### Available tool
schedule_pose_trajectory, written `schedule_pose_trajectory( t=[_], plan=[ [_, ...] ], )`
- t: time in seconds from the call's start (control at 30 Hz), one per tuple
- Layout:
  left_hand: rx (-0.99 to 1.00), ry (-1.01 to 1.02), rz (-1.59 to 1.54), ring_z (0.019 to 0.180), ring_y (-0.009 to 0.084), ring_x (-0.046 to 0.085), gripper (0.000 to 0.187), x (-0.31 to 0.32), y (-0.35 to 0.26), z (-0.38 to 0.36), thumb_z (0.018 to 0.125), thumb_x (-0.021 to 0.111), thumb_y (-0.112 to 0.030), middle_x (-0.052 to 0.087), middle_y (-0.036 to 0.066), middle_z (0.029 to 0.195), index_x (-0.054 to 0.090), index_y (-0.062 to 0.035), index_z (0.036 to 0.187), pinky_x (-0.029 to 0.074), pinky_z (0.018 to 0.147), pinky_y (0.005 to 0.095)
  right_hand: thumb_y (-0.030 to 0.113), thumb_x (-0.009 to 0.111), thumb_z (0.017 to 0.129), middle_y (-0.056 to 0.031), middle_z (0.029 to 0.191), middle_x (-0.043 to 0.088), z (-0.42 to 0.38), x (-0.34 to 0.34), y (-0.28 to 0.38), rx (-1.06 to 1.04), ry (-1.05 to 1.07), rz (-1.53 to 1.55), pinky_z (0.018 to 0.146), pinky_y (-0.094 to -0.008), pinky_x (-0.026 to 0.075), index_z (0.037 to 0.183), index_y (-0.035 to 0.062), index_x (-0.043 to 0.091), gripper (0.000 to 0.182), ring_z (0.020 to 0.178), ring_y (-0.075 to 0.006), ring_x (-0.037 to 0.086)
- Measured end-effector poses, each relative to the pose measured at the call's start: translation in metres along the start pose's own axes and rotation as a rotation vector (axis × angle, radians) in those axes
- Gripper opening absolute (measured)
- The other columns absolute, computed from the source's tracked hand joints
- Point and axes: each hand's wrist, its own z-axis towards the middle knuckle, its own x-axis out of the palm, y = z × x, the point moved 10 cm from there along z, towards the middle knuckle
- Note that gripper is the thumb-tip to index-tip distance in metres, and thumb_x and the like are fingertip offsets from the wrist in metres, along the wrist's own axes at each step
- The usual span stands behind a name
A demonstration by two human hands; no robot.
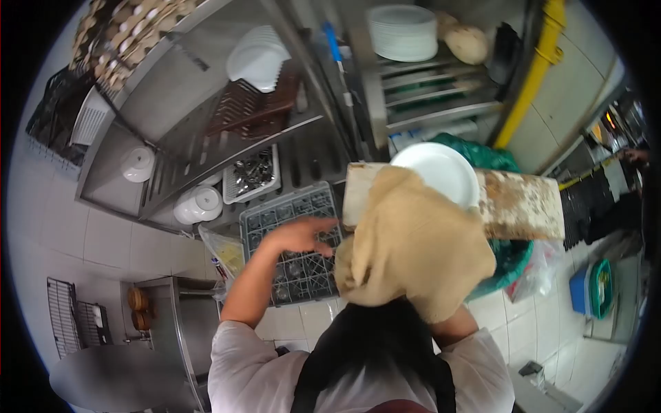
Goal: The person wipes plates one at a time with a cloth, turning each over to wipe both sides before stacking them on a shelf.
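My left hand (299,235) is held over a grey glass rack (289,213), fingers spread and nothing in them. A large tan cloth (427,241) hangs in front of my body. It drapes over my right arm (456,326) and hides my right hand, so its fingers do not show. Just beyond the cloth is a round white plate (444,168), its near edge covered by the fabric. Whether my right hand touches the plate is hidden. Behind both lies a worn, stained white board (523,205).
Metal shelving holds stacked white plates (403,34), a brown rack (255,110), a white cutlery basket (253,175) and upturned bowls (200,204). A green-lined bin (509,265) stands under the board. A yellow pipe (530,76) runs up the wall. A blue bin (582,292) is at right.
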Motion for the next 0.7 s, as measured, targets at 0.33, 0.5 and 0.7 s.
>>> schedule_pose_trajectory(
  t=[0.33,0.5,0.7],
  plan=[
    [0.302,-1.298,0.415,0.101,0.0362,0.067,0.035,-0.412,0.048,0.020,0.085,0.077,-0.025,0.070,0.016,0.110,0.071,-0.0076,0.115,0.052,0.086,0.0478,0.022,0.073,0.074,-0.0113,0.083,0.069,0.040,0.073,0.136,-0.188,0.351,0.104,0.055,-0.0382,0.051,0.094,0.0063,0.072,0.025,0.066,-0.0227,0.064],
    [0.248,-1.377,0.708,0.108,0.0365,0.062,0.037,-0.496,0.074,0.093,0.081,0.077,-0.019,0.063,0.016,0.113,0.066,-0.0094,0.115,0.051,0.091,0.0490,0.023,0.073,0.072,-0.0115,0.084,0.068,0.047,0.091,0.148,-0.144,0.394,0.021,0.057,-0.0408,0.052,0.092,0.0064,0.071,0.026,0.069,-0.0239,0.065],
    [0.131,-1.185,0.924,0.105,0.0352,0.063,0.033,-0.505,0.077,0.132,0.085,0.069,-0.019,0.062,0.014,0.111,0.063,-0.0120,0.117,0.053,0.091,0.0455,0.025,0.073,0.069,-0.0118,0.085,0.067,0.049,0.088,0.140,-0.052,0.383,-0.108,0.059,-0.0439,0.052,0.090,0.0065,0.070,0.028,0.072,-0.0254,0.065]
  ],
)
